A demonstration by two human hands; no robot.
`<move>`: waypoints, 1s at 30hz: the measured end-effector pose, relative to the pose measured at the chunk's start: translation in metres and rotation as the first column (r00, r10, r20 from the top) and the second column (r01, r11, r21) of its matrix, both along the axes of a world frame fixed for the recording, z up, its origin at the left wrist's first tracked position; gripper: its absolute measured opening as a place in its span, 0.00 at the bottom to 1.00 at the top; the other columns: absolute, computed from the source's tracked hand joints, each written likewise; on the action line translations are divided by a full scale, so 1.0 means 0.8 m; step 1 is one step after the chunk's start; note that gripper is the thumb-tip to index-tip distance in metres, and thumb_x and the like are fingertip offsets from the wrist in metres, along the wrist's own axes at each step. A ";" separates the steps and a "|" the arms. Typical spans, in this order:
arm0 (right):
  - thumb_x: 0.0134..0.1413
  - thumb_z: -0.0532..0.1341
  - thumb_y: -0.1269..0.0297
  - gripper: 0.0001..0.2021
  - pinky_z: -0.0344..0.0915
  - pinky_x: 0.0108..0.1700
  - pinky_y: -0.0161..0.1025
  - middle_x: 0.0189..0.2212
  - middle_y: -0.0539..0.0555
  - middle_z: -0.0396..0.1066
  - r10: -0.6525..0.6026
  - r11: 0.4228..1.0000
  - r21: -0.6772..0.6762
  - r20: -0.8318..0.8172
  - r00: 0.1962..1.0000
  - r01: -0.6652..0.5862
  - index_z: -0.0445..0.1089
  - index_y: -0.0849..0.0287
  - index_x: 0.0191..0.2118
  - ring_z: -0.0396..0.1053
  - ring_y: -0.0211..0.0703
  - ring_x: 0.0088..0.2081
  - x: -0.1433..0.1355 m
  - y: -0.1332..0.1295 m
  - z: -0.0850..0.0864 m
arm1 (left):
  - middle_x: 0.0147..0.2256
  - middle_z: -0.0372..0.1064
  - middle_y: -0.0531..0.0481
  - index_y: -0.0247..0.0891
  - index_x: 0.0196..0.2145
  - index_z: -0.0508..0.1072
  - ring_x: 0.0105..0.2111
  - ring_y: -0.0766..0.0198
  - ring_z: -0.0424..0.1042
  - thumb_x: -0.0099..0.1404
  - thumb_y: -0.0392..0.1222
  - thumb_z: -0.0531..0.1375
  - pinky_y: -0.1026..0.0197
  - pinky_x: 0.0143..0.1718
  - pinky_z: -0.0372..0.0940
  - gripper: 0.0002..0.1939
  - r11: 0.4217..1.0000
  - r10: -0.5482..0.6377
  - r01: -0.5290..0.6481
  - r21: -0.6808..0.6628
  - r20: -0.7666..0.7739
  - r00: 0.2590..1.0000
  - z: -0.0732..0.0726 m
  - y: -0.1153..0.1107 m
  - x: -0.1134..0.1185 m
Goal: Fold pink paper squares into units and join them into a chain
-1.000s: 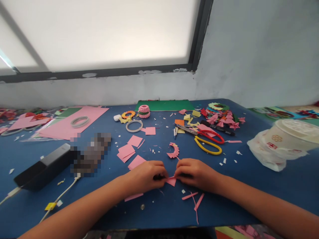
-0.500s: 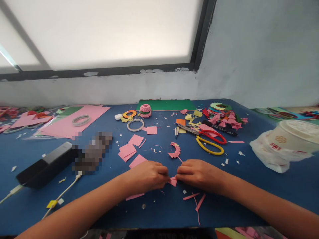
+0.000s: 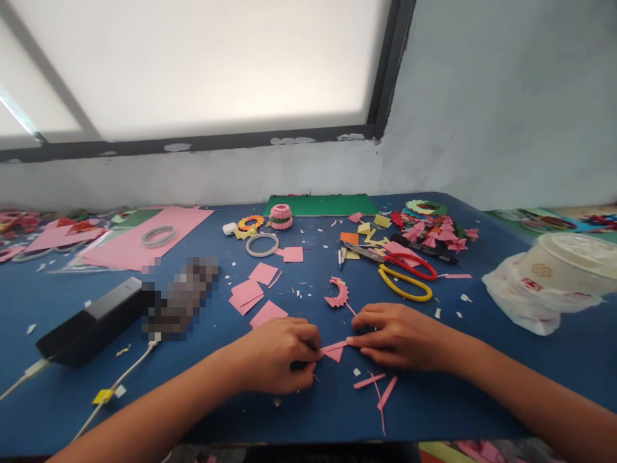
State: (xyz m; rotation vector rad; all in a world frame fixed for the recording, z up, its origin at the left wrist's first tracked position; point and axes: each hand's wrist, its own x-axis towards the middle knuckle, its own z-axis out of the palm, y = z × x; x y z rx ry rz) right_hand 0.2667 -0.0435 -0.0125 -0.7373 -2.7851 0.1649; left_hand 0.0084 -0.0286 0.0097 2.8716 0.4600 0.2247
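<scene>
A small folded piece of pink paper (image 3: 334, 350) lies low over the blue table between my hands, with a narrow folded band along its top and a triangular point below. My left hand (image 3: 284, 355) pinches its left end between thumb and fingers. At the right end, the fingertips of my right hand (image 3: 402, 339) grip and press the paper, the other fingers somewhat apart. Just beyond sits a curved chain of folded pink pieces (image 3: 341, 293), a thin strip trailing toward my right hand. Square pink papers (image 3: 247, 296) lie beyond my left hand.
Red-and-yellow-handled scissors (image 3: 405, 292) and a black marker (image 3: 431, 249) lie right of centre. A wrapped paper cup (image 3: 544, 276) stands at the right. Left are a black box (image 3: 96, 318) with a cable and a tape roll (image 3: 262, 244). Pink strips (image 3: 387, 393) lie near the front edge.
My hands have moved slightly apart, exposing more of the folded paper. My right hand's fingers have spread and its fingertips now rest at the paper's right end.
</scene>
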 end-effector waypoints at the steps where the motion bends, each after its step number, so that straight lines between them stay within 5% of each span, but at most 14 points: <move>1: 0.60 0.52 0.66 0.13 0.62 0.40 0.39 0.38 0.55 0.69 -0.017 1.000 -0.012 -0.020 1.000 0.016 0.71 0.55 0.45 0.65 0.42 0.38 0.000 0.000 -0.001 | 0.34 0.71 0.49 0.36 0.31 0.76 0.30 0.64 0.68 0.55 0.32 0.55 0.62 0.33 0.64 0.09 1.000 0.005 -0.005 -0.003 0.005 1.000 0.001 -0.001 0.001; 8: 0.60 0.52 0.62 0.15 0.62 0.39 0.40 0.39 0.57 0.69 0.033 0.997 0.064 -0.044 0.998 -0.030 0.68 0.57 0.49 0.65 0.42 0.36 -0.018 -0.002 -0.008 | 0.31 0.71 0.49 0.35 0.28 0.76 0.28 0.64 0.68 0.56 0.34 0.55 0.62 0.29 0.63 0.09 0.998 0.056 -0.056 0.037 0.014 0.998 -0.004 -0.008 0.005; 13: 0.60 0.52 0.64 0.12 0.61 0.40 0.42 0.37 0.56 0.70 0.000 0.998 0.064 -0.079 0.997 0.005 0.72 0.57 0.42 0.65 0.43 0.37 -0.012 0.000 -0.010 | 0.31 0.72 0.49 0.35 0.29 0.76 0.28 0.64 0.69 0.56 0.34 0.56 0.63 0.29 0.62 0.09 0.997 0.073 -0.073 0.004 0.019 0.997 -0.004 -0.009 0.006; 21: 0.56 0.57 0.66 0.08 0.63 0.40 0.36 0.35 0.56 0.70 -0.173 0.960 -0.245 -0.144 0.974 0.134 0.74 0.60 0.33 0.67 0.41 0.37 -0.021 -0.001 0.001 | 0.28 0.70 0.50 0.36 0.29 0.75 0.27 0.66 0.68 0.61 0.39 0.57 0.66 0.29 0.60 0.08 0.939 0.302 -0.299 -0.171 -0.004 0.953 -0.004 -0.006 0.018; 27: 0.50 0.61 0.70 0.03 0.62 0.37 0.36 0.33 0.54 0.70 -0.204 0.934 -0.284 0.067 0.977 0.214 0.72 0.60 0.32 0.68 0.43 0.37 -0.042 0.003 0.028 | 0.27 0.72 0.51 0.39 0.32 0.76 0.26 0.63 0.70 0.58 0.44 0.60 0.66 0.25 0.55 0.08 0.868 0.448 -0.471 -0.155 -0.161 0.879 0.007 -0.004 0.034; 30: 0.50 0.62 0.62 0.06 0.60 0.32 0.34 0.31 0.53 0.71 -0.259 0.882 -0.374 0.121 0.958 0.286 0.72 0.59 0.33 0.69 0.42 0.33 -0.055 0.005 0.039 | 0.27 0.74 0.50 0.41 0.31 0.77 0.28 0.59 0.71 0.56 0.44 0.61 0.65 0.24 0.54 0.07 0.844 0.481 -0.520 -0.134 -0.244 0.842 0.014 -0.001 0.040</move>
